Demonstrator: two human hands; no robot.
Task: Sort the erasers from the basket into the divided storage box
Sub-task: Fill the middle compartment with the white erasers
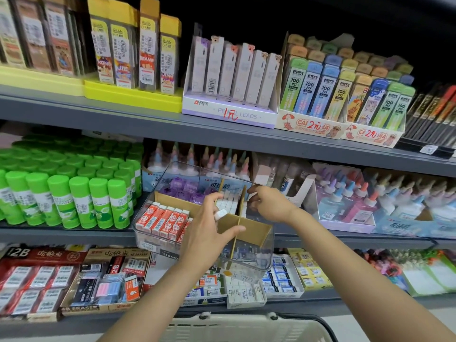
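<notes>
A clear divided storage box with cardboard dividers juts out from the middle shelf. Red-and-white erasers fill its near left compartment, purple ones the far left, and white erasers stand in a far middle section. My left hand hovers over the box and pinches a small white eraser between its fingers. My right hand is at the box's far right edge, fingers curled by the divider; whether it holds anything is hidden. The white basket sits at the bottom, its inside out of view.
Green glue sticks stand left of the box, glue bottles right. Boxed erasers fill the shelf below. Pencil-lead packs line the top shelf.
</notes>
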